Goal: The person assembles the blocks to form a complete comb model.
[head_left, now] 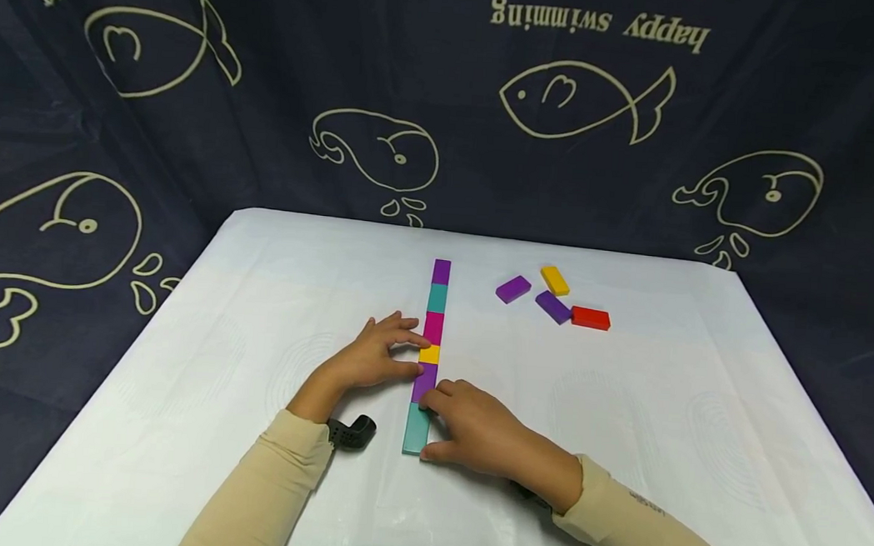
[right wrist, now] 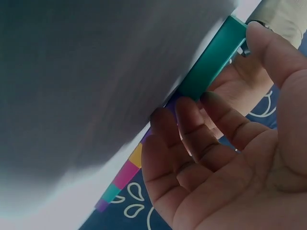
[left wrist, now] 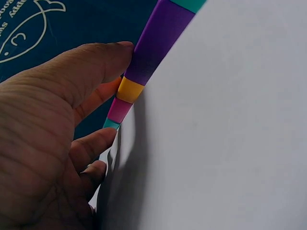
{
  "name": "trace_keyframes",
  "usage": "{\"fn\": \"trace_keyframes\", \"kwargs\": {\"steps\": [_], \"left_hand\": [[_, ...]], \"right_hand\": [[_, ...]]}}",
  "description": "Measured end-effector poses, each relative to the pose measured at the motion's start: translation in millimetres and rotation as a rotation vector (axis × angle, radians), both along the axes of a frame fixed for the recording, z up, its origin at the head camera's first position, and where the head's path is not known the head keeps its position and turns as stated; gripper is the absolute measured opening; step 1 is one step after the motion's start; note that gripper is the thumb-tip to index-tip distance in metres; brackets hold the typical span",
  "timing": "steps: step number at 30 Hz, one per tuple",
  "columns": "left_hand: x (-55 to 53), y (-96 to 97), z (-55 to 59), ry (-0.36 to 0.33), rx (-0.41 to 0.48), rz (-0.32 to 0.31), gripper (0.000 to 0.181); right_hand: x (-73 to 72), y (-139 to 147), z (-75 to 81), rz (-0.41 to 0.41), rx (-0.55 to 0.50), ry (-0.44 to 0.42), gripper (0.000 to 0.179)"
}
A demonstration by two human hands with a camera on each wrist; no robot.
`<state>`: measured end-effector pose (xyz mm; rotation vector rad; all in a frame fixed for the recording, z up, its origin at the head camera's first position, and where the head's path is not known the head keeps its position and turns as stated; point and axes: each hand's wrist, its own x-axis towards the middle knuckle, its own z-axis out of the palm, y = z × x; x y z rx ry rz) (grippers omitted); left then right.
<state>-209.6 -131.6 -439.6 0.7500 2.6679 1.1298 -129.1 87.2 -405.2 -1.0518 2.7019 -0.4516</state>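
- Take the yellow block [head_left: 429, 354] as your clock's centre, with 12 at the far edge of the white tabletop [head_left: 644, 453].
- It belongs to a straight row of six blocks [head_left: 428, 358] running from 6 to about 12 o'clock, end to end: near teal block [head_left: 416, 430], purple block [head_left: 424, 387], the yellow, magenta block [head_left: 434, 326], far teal block [head_left: 438, 298], far purple block [head_left: 441, 272].
- Your left hand [head_left: 375, 353] lies at 9 o'clock, fingers loosely spread; its thumb touches the purple block's left side, its index fingertip the row near the yellow-magenta joint.
- Your right hand [head_left: 482, 428] is between 4 and 5 o'clock, thumb and index finger wide apart along the near teal block's right side, thumb at its 6 o'clock end, index by its 12 o'clock end.
- Toward 2 o'clock lie a loose purple block [head_left: 514, 289], a loose yellow block [head_left: 555, 280] and a violet block [head_left: 552, 308]; a red block [head_left: 590, 318] sits just beside the violet, toward 3.
- Dark cloth [head_left: 264, 154] with pale fish and whale outlines rises beyond 12.
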Motion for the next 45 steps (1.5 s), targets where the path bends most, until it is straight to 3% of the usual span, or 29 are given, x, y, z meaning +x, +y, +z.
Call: {"fn": "trace_keyframes", "kwargs": {"steps": [22, 30, 38, 45], "left_hand": [[-0.7, 0.1, 0.0, -0.005, -0.019, 0.003, 0.037], [-1.2, -0.3, -0.1, -0.014, -0.015, -0.002, 0.037], [-2.6, -0.9, 2.6, 0.008, 0.010, -0.023, 0.036], [-5.4, 4.5, 12.4, -0.016, -0.078, -0.003, 0.044]], "right_hand": [[-0.8, -0.7, -0.3, -0.013, 0.006, -0.005, 0.050], [-4.4, 4.5, 1.6, 0.001, -0.040, -0.038, 0.049], [-22.6, 23.4, 7.4, -0.017, -0.119, -0.060, 0.048], [-46.3, 50.2, 17.0, -0.029, -0.114, 0.037, 0.048]]}}
